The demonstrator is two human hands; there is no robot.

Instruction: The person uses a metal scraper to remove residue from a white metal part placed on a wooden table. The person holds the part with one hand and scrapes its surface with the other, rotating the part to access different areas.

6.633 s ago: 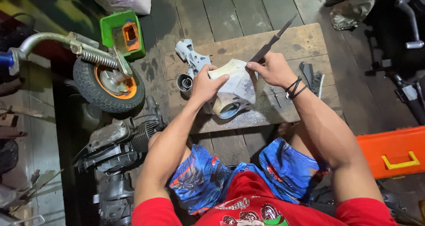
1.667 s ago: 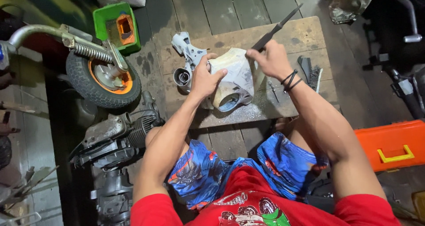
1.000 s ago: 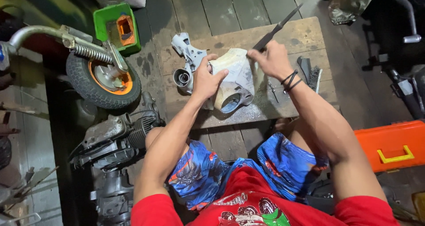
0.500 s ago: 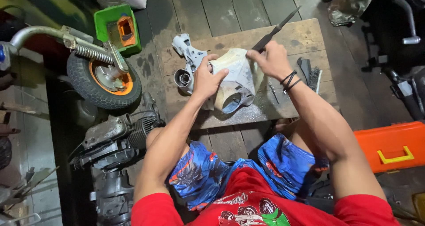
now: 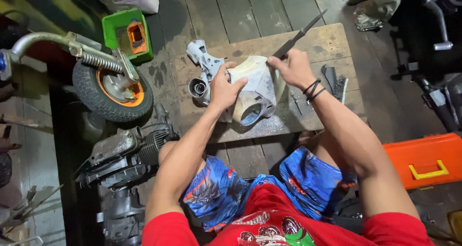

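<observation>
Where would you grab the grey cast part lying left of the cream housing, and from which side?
Judging by its pose, take the grey cast part by the narrow stretch between its forked far end and its round socket end, coming from its left, the open board side. The left hand and cream housing crowd its right, and the socket end near the wooden board's edge looks too wide for a firm pinch.

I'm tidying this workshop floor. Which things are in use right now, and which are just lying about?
In use:
left hand steadying the pale housing
right hand holding the file
wooden board under them

Lying about:
small wheel
green tray
engine
orange toolbox
grey casting
</observation>
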